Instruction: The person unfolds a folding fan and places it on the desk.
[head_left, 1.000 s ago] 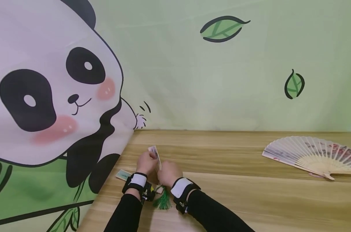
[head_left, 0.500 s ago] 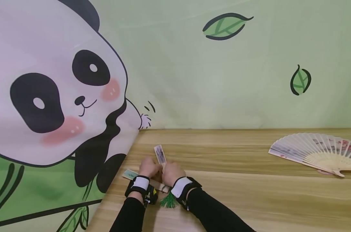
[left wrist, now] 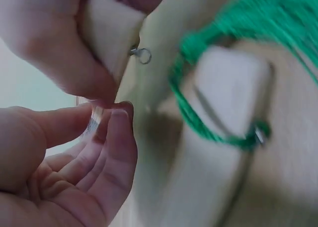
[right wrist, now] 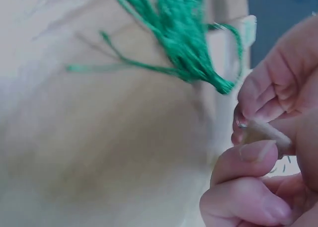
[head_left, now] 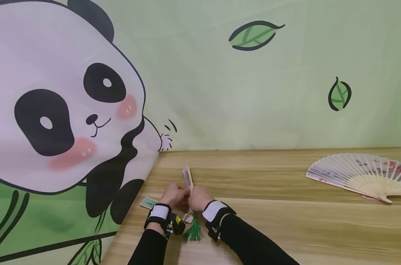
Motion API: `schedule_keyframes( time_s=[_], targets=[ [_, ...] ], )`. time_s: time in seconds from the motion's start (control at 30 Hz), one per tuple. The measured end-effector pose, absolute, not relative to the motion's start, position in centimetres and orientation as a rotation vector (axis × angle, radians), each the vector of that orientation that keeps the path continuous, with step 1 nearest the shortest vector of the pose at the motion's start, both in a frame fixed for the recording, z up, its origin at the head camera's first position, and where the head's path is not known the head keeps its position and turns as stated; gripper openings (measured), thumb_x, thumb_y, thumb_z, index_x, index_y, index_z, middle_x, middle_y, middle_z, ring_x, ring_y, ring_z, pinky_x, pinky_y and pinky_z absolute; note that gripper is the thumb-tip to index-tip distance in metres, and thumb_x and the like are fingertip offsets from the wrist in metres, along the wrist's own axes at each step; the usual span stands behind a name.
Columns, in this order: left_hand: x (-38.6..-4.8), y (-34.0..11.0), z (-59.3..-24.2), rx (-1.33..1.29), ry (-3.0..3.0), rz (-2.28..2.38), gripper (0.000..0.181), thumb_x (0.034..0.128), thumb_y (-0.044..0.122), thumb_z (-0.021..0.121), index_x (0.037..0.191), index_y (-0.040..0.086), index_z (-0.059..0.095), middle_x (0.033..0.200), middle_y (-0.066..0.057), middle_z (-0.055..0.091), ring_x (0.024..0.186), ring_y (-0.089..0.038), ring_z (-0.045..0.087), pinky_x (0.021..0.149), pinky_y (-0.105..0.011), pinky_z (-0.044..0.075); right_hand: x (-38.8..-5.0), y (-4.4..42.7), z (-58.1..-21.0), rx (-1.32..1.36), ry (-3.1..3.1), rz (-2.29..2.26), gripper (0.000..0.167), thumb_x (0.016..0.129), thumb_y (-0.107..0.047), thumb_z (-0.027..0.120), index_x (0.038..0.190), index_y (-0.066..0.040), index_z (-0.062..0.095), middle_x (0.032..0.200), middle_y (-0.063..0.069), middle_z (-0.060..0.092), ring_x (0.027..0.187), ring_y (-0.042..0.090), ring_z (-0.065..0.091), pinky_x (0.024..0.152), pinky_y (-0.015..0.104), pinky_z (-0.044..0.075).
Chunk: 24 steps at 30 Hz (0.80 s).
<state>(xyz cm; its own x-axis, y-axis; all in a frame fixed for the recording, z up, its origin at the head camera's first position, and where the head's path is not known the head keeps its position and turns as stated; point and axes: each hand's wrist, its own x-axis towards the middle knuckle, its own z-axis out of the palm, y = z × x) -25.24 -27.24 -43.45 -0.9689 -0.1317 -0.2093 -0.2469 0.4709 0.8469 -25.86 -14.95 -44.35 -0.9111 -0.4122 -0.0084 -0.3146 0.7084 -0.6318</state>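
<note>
A closed folding fan points away from me, held up between both hands. My right hand grips it near its plain handle end, where a small metal ring shows in the left wrist view. The left hand pinches the fan between thumb and fingers, just beside the right hand's fingertips. Beneath my wrists lies a second closed fan, partly hidden by the left hand and wrist strap. A green tassel is looped through a ring at its near end.
An open folding fan with a red flower print lies at the right on the wooden table. Behind stands a green backdrop with a panda and leaves, which also covers the left side.
The held fan has turned from showing its printed face to nearly edge-on. The left hand has shifted from the fan's upper part down beside the right hand. The camera view has also moved slightly.
</note>
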Motion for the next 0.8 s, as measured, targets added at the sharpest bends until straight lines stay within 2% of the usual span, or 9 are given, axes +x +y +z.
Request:
schedule_keyframes(
  time_s=[0.17,0.33,0.47,0.6,0.7,0.8],
  targets=[
    [-26.3,-26.4,-43.2,-0.243,2.577,1.625,0.023,0.0982,0.009,0.056,0.105,-0.01,0.067,0.086,-0.009,0.067,0.075,-0.016,0.064,0.073,-0.037,0.057,-26.4,-13.5,-43.3,-0.639,2.699,-1.219,0.031,0.091,-0.004,0.053,0.061,-0.01,0.045,0.058,0.001,0.041,0.048,0.014,0.039,0.043,0.023,0.029],
    [-27.5,-25.0,-43.2,-0.066,2.404,1.88,0.03,0.1032,0.014,0.051,0.118,-0.01,0.061,0.087,-0.009,0.064,0.073,-0.013,0.062,0.072,-0.033,0.056,-26.6,-11.4,-41.9,-0.569,2.577,-1.509,0.025,0.096,-0.004,0.048,0.072,-0.005,0.051,0.056,-0.002,0.042,0.042,0.011,0.04,0.039,0.021,0.032],
    [-28.2,-23.1,-43.1,0.02,2.291,2.005,0.034,0.1042,0.019,0.05,0.122,-0.009,0.059,0.084,-0.006,0.062,0.071,-0.012,0.059,0.072,-0.033,0.054,-26.8,-9.3,-40.8,-0.498,2.441,-1.655,0.02,0.101,-0.009,0.046,0.089,0.003,0.057,0.057,-0.001,0.046,0.04,0.009,0.041,0.035,0.02,0.033],
    [-28.7,-20.6,-42.7,0.08,2.226,2.049,0.036,0.1047,0.022,0.049,0.122,-0.009,0.057,0.083,-0.004,0.059,0.068,-0.011,0.055,0.067,-0.027,0.051,-26.7,-6.7,-40.1,-0.394,2.284,-1.784,0.023,0.104,-0.015,0.045,0.108,0.006,0.054,0.064,0.002,0.048,0.042,0.01,0.039,0.037,0.02,0.032],
    [-29.0,-18.5,-42.2,0.111,2.161,2.076,0.037,0.1047,0.023,0.049,0.123,-0.008,0.056,0.084,-0.005,0.058,0.067,-0.01,0.053,0.065,-0.024,0.048,-26.4,-4.6,-39.8,-0.335,2.218,-1.86,0.023,0.104,-0.017,0.045,0.113,0.004,0.05,0.068,0.004,0.049,0.044,0.01,0.038,0.039,0.021,0.032],
    [-29.1,-16.4,-41.9,0.156,2.105,2.09,0.038,0.1045,0.024,0.049,0.125,-0.007,0.057,0.086,-0.005,0.059,0.067,-0.011,0.053,0.064,-0.023,0.046,-26.1,-2.5,-39.6,-0.296,2.22,-1.911,0.022,0.104,-0.017,0.047,0.111,0.004,0.05,0.069,0.006,0.05,0.044,0.01,0.039,0.04,0.022,0.032]
  ],
)
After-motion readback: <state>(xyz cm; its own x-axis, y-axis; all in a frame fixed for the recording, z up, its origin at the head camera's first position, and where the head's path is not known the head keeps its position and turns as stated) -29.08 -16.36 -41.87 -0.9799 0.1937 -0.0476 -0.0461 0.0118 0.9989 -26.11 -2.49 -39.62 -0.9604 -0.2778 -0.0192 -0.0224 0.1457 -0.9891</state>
